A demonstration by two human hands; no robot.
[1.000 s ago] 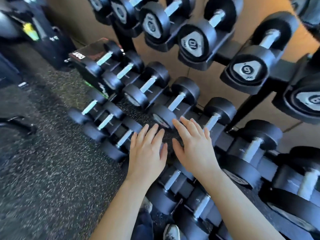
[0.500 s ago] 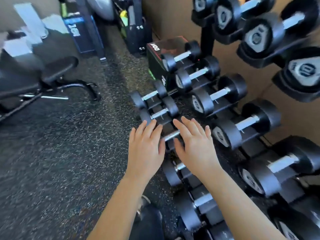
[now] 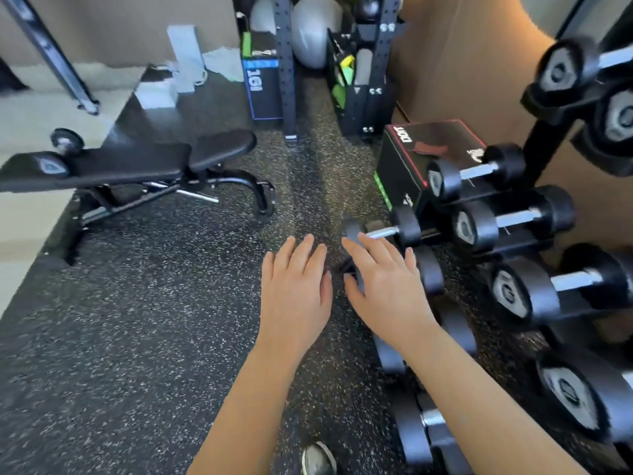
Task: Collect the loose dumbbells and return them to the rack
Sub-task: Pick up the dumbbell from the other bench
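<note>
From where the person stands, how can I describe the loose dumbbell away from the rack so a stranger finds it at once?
Start at the black weight bench on the left of the rubber floor. Follow its long pad toward the far left end. There, just behind the pad, sits a small dark dumbbell, alone beside the bench, while all the other dumbbells crowd the rack on the right.
</note>
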